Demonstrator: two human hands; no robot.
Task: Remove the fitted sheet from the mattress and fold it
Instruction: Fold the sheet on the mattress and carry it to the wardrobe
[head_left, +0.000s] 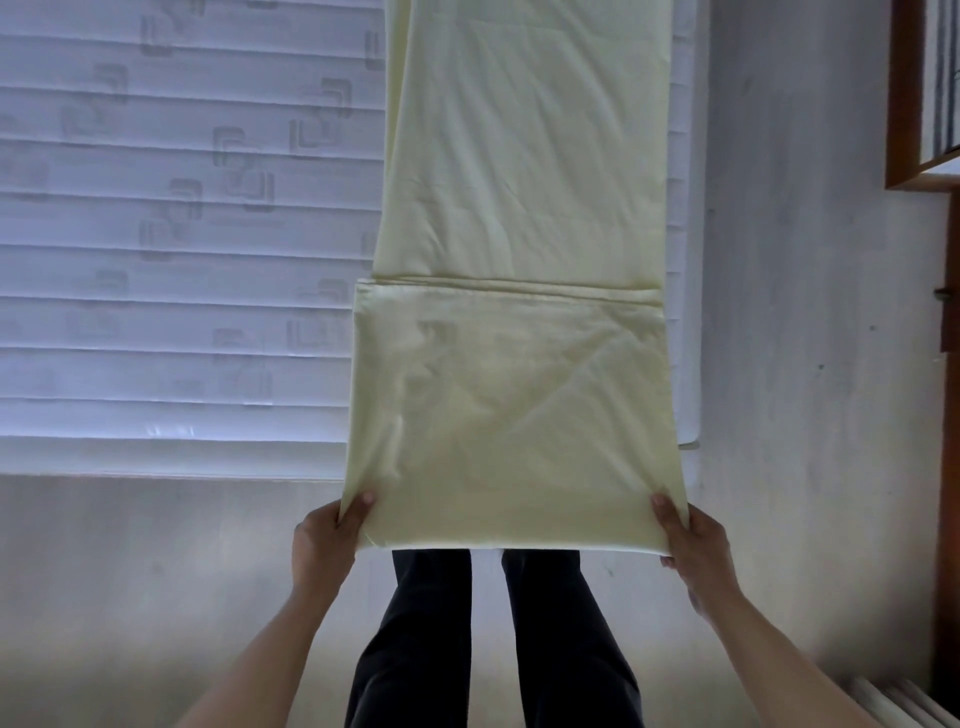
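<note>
At the near edge of the mattress (182, 312), the left hand (324, 540) and right hand (691, 545) each pinch a near corner of the fitted sheet (519, 208), thumbs on top, holding its folded end lifted off the edge above the person's legs (493, 639). Beyond the hands the pale yellow sheet (already off the mattress and folded into a long strip) runs along the mattress's right edge toward its far end. If one hand travels ahead of the other, the fold would likely land skewed; a loose pinch could let layers slip apart.

We see the pale yellow fitted sheet (519, 208) folded into a long strip along the bare mattress (182, 234), its near end doubled over.
</note>
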